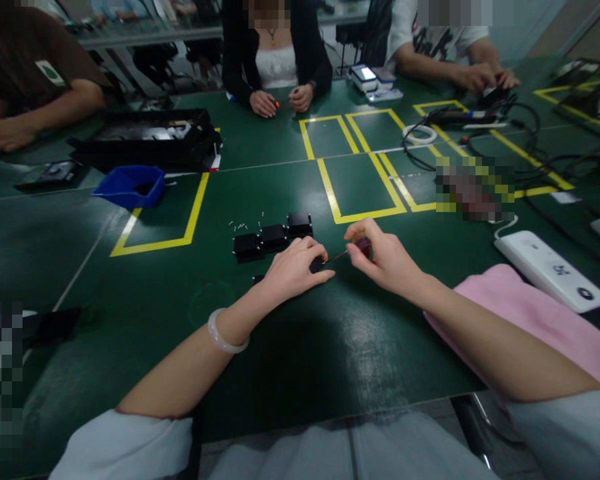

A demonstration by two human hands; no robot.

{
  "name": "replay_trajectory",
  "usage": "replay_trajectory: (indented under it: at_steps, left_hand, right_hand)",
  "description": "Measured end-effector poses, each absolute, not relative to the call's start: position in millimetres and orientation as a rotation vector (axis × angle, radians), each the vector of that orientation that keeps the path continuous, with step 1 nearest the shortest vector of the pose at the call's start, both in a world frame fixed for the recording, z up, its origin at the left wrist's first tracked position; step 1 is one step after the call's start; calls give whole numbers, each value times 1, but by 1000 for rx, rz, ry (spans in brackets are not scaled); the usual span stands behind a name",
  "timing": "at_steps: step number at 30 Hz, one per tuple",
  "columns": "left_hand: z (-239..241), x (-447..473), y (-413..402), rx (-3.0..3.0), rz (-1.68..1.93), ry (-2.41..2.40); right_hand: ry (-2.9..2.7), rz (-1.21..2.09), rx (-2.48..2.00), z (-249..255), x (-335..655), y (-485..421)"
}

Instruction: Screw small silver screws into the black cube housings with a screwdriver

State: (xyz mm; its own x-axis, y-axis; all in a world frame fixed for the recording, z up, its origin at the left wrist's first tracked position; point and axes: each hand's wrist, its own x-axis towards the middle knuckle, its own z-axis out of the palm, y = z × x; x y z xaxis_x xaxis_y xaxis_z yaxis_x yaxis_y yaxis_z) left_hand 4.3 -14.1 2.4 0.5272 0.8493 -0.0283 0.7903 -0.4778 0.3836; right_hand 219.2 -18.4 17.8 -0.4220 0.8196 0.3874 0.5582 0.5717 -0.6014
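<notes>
My left hand (293, 270), with a pale bangle at the wrist, is closed over a small black part (318, 265) on the green table, covering most of it. A screwdriver (363, 245) with a dark reddish handle is pinched in my right hand (387, 260). Its thin shaft points left, and the tip meets the black part at the fingers of my left hand. Just beyond my left hand stands a slanting row of black box-shaped parts: a left one (246, 245), a middle one (274, 236) and a right one (299, 223). Several tiny screws (240, 227) lie scattered behind them.
A blue bin (130, 187) and a black tray (150, 137) stand at the left. To the right lie a pink cloth (510, 300), a white power strip (550, 270) and tangled black cables (525, 133). Yellow tape (370, 217) marks the green table (280, 373). Several people sit across it.
</notes>
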Motion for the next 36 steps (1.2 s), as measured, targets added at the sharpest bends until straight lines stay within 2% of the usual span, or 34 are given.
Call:
replay_trajectory:
  at_steps: [36]
  left_hand:
    - [-2,-3,-12,2375,272,1231]
  right_hand:
    - [-2162,483,-1008,14,220,-19]
